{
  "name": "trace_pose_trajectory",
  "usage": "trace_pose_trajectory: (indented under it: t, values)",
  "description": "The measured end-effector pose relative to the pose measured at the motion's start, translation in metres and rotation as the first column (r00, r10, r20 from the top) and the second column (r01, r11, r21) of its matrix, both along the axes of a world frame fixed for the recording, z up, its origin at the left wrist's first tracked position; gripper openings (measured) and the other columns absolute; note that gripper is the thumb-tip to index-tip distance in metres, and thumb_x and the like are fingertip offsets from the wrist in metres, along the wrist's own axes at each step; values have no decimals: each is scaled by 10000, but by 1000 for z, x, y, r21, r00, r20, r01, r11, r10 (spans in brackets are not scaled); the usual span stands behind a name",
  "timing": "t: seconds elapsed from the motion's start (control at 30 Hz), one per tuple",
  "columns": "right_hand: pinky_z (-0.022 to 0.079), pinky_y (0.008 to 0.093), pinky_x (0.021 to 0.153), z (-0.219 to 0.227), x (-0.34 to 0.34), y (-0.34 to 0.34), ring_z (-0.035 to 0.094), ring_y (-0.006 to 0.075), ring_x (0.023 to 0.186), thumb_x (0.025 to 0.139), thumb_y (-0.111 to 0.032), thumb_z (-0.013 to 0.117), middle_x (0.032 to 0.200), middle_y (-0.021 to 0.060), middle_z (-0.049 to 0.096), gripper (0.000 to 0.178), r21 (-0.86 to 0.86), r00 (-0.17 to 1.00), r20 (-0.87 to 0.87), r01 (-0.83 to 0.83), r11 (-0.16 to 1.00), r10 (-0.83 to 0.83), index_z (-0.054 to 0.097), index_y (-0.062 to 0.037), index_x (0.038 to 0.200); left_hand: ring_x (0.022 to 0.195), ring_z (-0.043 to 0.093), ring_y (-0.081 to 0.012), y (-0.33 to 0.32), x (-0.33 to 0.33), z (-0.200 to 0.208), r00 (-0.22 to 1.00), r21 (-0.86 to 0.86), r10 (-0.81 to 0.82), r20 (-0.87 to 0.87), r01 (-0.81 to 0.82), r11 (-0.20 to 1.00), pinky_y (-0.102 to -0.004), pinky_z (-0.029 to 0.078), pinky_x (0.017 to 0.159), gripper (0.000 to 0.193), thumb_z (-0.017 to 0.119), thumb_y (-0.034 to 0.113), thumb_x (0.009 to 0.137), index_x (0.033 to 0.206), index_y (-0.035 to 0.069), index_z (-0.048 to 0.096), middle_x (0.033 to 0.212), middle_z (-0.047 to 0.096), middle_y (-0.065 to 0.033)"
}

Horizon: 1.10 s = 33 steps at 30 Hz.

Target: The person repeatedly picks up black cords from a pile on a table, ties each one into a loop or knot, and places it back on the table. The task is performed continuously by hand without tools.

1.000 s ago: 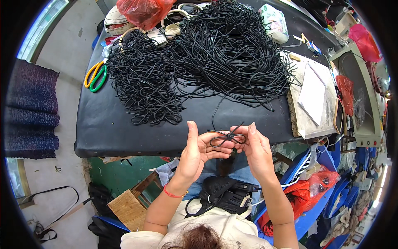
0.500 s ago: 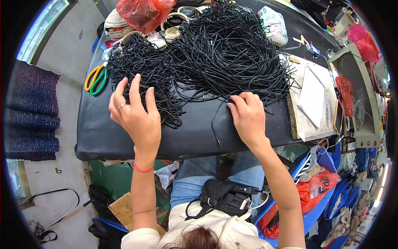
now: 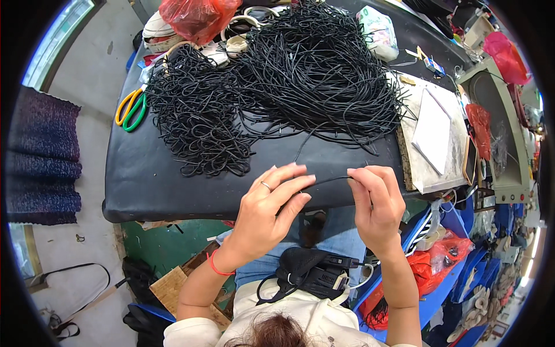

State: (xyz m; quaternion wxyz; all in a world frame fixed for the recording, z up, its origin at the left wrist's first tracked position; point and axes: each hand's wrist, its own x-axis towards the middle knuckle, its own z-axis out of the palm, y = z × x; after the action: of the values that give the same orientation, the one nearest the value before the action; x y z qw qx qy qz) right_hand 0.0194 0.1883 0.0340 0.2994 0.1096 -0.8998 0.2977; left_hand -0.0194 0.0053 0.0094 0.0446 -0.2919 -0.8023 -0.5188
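A single thin black cord (image 3: 330, 179) runs between my two hands above the table's front edge. My right hand (image 3: 378, 202) pinches one end of it between thumb and fingertips. The fingers of my left hand (image 3: 272, 205) curl around the cord, which passes between the thumb and forefinger. Part of the cord rises from the left fingers toward a large heap of straight black cords (image 3: 324, 81). Left of that heap lies a smaller pile of looped black cords (image 3: 199, 115). Neither hand touches the heaps.
Scissors (image 3: 132, 110) with yellow and green handles lie at the table's left. A white board (image 3: 432, 133) rests on a pale slab at the right. Behind the cords sit a red plastic bag (image 3: 199, 17) and a tissue pack (image 3: 378, 34). A blue bin (image 3: 445, 283) stands below right.
My left hand has moved right and nearer, away from the looped pile, and now grips the cord. My right hand has drawn the cord toward me from the large heap.
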Motion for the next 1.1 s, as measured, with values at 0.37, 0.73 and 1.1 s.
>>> trace_pose_trajectory:
  t: [0.37,0.73,1.1]
  values:
    - [465,293,564,-8,-9,-20,578,221,660,741,26,652,777,95,579,144,-185,991,57,128,974,-119,599,-24,866,836,633,-170,14,11,-2,477,568,-413,776,-244,786,-241,544,658,218,520,130,906,1054,-18,583,980,630,-127]
    - [496,279,585,-12,0,-33,605,186,682,764,51,611,864,109,612,221,-516,932,303,-15,857,198,622,-22,972,850,602,-124,20,12,-21,528,669,-437,728,-408,621,-314,528,786,147,501,148,915,979,37,574,935,601,-41]
    - [465,339,598,-9,1,-16,558,250,715,694,42,646,794,96,558,217,6,983,126,-137,990,136,595,-5,900,775,602,-109,8,3,-13,350,585,-485,802,-294,756,-259,538,693,175,545,140,893,968,-2,613,833,626,-63]
